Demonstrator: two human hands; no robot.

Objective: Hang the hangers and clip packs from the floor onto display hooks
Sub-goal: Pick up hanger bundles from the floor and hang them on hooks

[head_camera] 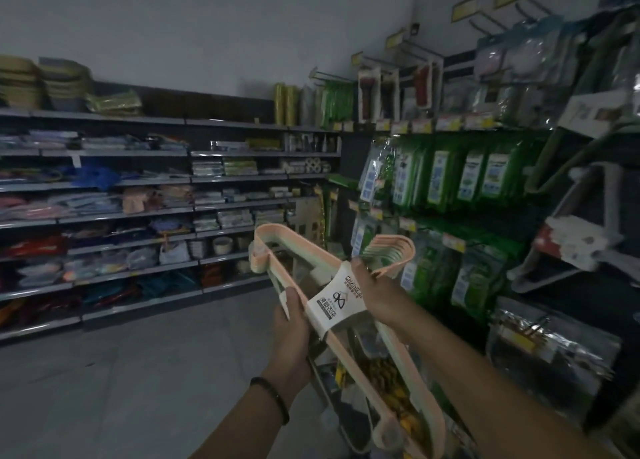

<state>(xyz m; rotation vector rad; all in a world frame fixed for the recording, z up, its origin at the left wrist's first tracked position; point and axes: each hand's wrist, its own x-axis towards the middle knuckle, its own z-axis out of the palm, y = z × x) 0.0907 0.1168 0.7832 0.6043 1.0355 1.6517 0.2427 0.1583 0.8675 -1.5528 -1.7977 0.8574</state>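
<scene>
A bundle of pale pink and green plastic hangers [277,261], bound by a white paper band [335,301], is held in front of me at chest height, tilted with its hooks [391,254] pointing up and right. My left hand [290,323] grips the bundle's long bar from below, left of the band. My right hand [375,297] grips the neck by the hooks, thumb on the band. On the wall to the right, display hooks [491,20] with yellow tags stick out; some are bare. A grey hanger bundle [575,237] hangs at the far right.
Green packs [467,178] and clear bags [550,347] hang on the right display wall. Long shelves [138,216] full of goods run along the left and back. The grey floor [145,372] opens to the lower left. Goods lie low under the hangers.
</scene>
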